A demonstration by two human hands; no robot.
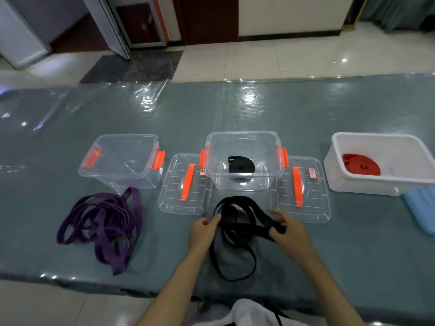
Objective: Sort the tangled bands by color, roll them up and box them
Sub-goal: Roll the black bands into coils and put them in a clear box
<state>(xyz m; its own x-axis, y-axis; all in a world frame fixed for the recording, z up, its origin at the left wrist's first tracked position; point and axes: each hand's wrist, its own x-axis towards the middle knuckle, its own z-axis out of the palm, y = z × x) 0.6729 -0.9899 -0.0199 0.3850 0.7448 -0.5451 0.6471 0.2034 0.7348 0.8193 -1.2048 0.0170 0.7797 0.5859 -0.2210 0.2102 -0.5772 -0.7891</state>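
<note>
The tabletop (235,109) carries 3 boxes in a row; the middle clear box (244,142) serves as landmark, holding 1 rolled black band (241,166). Just nearer than that box, the loose black band (235,231) hangs in loops between both hands, its long axis running left to right. The left hand (202,234) pinches 1 end, the right hand (286,230) grips the other, equally near. Left of the box lies the purple tangle (103,227); right of it, a white box (376,182) with a red roll (361,164). Rolling likely comes next.
</note>
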